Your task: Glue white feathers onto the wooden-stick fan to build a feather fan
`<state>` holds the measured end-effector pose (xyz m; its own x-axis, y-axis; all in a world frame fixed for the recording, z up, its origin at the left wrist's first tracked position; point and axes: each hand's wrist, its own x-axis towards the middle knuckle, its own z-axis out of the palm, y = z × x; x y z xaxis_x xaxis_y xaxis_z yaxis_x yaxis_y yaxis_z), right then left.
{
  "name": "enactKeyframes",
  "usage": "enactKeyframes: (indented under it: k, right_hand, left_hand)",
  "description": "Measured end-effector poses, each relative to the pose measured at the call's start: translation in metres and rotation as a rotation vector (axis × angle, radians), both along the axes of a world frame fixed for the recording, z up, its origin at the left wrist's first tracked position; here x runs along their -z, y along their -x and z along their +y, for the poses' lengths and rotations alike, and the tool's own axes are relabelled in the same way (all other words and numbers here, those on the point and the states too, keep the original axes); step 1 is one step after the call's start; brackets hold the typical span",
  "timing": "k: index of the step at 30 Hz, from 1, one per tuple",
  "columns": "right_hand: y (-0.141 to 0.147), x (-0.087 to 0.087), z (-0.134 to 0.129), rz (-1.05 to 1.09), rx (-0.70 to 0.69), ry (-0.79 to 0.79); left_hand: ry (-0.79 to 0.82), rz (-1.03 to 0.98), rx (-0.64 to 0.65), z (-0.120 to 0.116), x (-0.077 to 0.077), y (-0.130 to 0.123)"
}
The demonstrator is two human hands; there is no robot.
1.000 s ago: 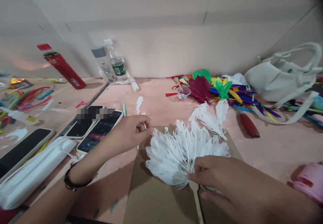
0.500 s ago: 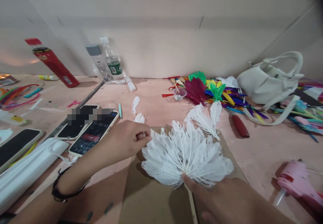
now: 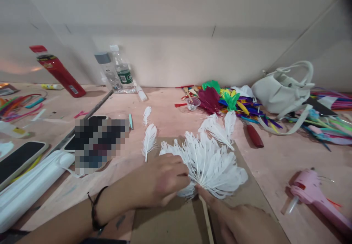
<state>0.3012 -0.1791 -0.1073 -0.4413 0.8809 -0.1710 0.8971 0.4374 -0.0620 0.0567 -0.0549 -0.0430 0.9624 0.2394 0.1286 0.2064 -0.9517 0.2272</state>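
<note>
A fan of white feathers (image 3: 217,163) spreads on a brown board (image 3: 165,222), with its quills gathered at the top of a thin pale stick (image 3: 206,218). My left hand (image 3: 165,180), a dark cord bracelet on its wrist, is curled closed over the fan's lower left side; whatever its fingertips pinch is hidden. My right hand (image 3: 242,218) stretches its index finger onto the spot where quills and stick meet, with the other fingers partly hidden below. A single white feather (image 3: 149,141) lies left of the fan, and loose white feathers (image 3: 218,130) lie behind it.
A pink glue gun (image 3: 310,189) lies at the right, with a red handle (image 3: 254,136) behind it. Coloured feathers (image 3: 210,99), a small plastic cup (image 3: 193,103) and a white handbag (image 3: 277,92) line the back. Bottles (image 3: 125,75) and phones (image 3: 85,130) are at the left.
My left hand has moved right and down from the fan's left edge toward its base, uncovering the feather at the left. My right index finger stays at the base.
</note>
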Motion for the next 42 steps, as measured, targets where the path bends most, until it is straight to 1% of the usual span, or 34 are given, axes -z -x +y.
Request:
enactKeyframes:
  k: [3,6,10,13,16,19,22,25,27,29,31,33,35,37,40,42]
  right_hand:
    - [0.004,-0.006,0.001,0.005,0.014,-0.001]
    - [0.007,-0.010,0.000,0.020,0.035,-0.005]
    - [0.008,-0.012,-0.003,0.042,0.049,-0.075]
    - [0.009,-0.010,-0.005,0.060,0.052,-0.092]
    - [0.009,-0.006,-0.008,0.056,0.071,-0.083]
    - [0.008,-0.002,-0.011,0.076,0.096,-0.078]
    - [0.007,0.001,-0.013,0.131,0.124,-0.089]
    - [0.009,0.001,-0.015,0.293,0.181,-0.109]
    - [0.013,0.000,-0.015,0.496,0.254,-0.117]
    - [0.020,-0.004,-0.015,0.739,0.341,-0.140]
    - [0.028,-0.008,-0.015,0.959,0.410,-0.134]
    - [0.036,-0.013,-0.015,1.120,0.459,-0.084]
    - [0.044,-0.017,-0.014,1.217,0.475,-0.008]
    - [0.050,-0.019,-0.013,1.281,0.495,0.046]
    - [0.055,-0.021,-0.011,1.347,0.535,0.097]
    - [0.055,-0.021,-0.009,1.361,0.526,0.130]
  left_hand:
    - [-0.147,0.023,0.030,-0.005,0.007,-0.002]
    - [-0.239,0.051,0.048,-0.007,0.011,-0.003]
    - [-0.360,0.038,0.067,-0.011,0.014,-0.005]
    - [-0.407,0.012,0.068,-0.014,0.016,-0.005]
    - [-0.377,0.024,0.067,-0.014,0.016,-0.004]
    - [-0.274,0.038,0.046,-0.010,0.013,-0.001]
    - [-0.197,0.038,-0.018,-0.005,0.008,0.002]
    - [-0.054,-0.031,-0.110,-0.001,-0.001,0.003]
    - [0.140,-0.133,-0.185,-0.001,-0.008,0.003]
    - [0.420,-0.219,-0.263,-0.005,-0.015,0.003]
    - [0.710,-0.254,-0.315,-0.009,-0.019,0.002]
    - [0.923,-0.249,-0.320,-0.014,-0.021,0.002]
    - [1.056,-0.225,-0.291,-0.017,-0.020,0.001]
    - [1.109,-0.194,-0.267,-0.020,-0.017,0.000]
    - [1.111,-0.170,-0.252,-0.022,-0.012,-0.002]
    - [1.116,-0.169,-0.248,-0.023,-0.007,-0.003]
